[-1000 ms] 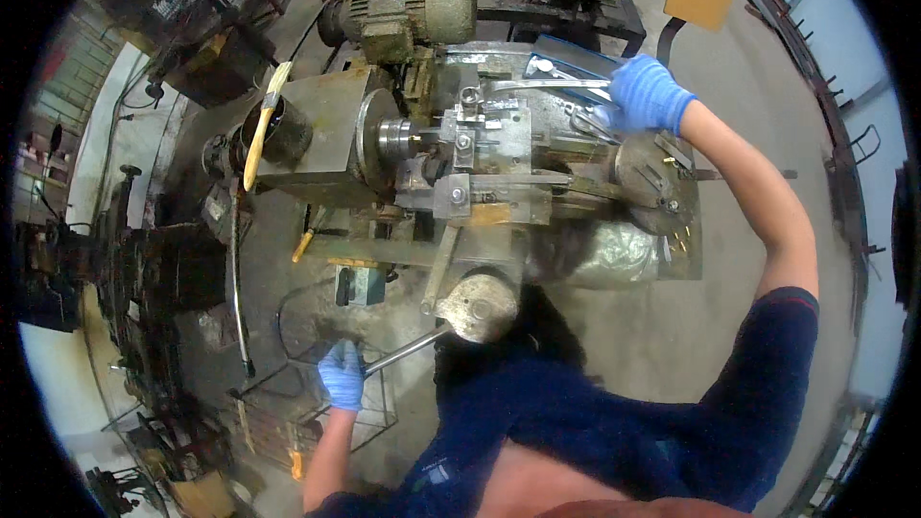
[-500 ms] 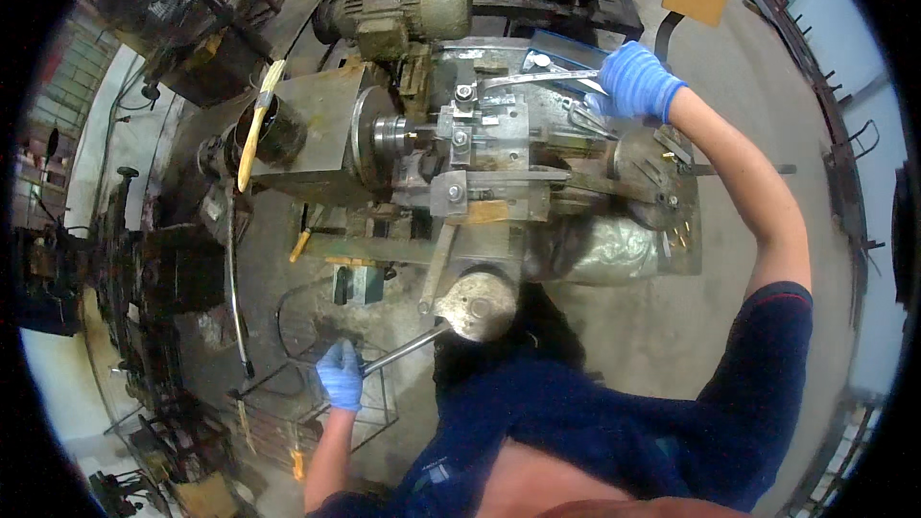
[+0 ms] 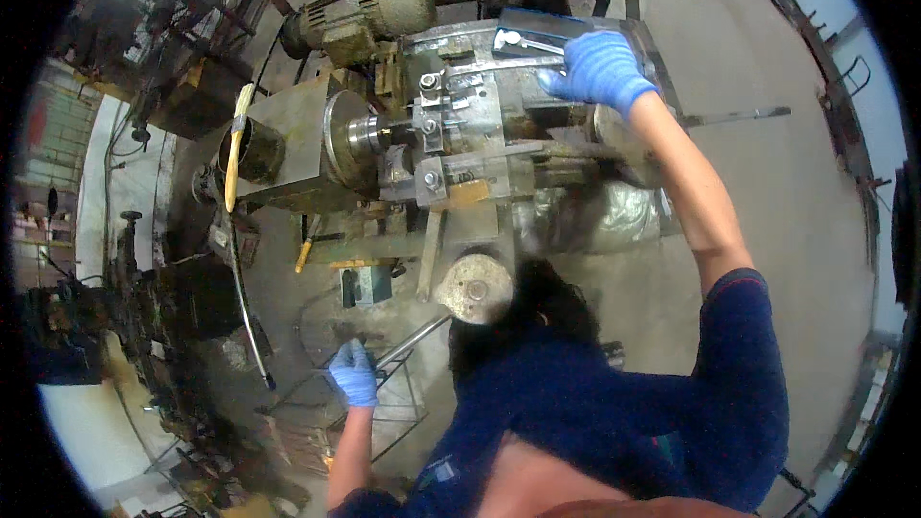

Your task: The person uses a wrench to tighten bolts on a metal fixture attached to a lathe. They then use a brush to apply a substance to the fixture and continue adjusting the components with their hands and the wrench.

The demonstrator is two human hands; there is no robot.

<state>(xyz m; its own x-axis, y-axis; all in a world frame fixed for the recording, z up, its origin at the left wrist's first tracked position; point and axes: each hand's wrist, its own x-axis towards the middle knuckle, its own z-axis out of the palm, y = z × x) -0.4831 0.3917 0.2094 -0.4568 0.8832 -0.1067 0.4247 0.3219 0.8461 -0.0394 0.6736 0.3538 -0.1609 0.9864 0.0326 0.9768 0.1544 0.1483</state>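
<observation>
I stand over a grey metal lathe-like machine (image 3: 460, 149) with a round chuck (image 3: 360, 134) at its left. My right hand (image 3: 597, 69), in a blue glove, reaches far out and rests on the machine's top right, next to a silver wrench (image 3: 528, 41) lying there; whether the fingers grip it is unclear. My left hand (image 3: 353, 374), also blue-gloved, is low at the left and closed around the end of a long steel rod (image 3: 408, 338) that runs up to a round metal handwheel (image 3: 474, 289).
An electric motor (image 3: 369, 2) sits behind the machine. A yellow-handled tool (image 3: 234, 149) leans on a dark can at the left. Cluttered metal racks and scrap fill the left side. Bare concrete floor lies to the right, with a fence along its edge.
My right hand has slid a little left and nearer along the machine's top, toward the wrench. The view has shifted closer. My left hand still holds the rod.
</observation>
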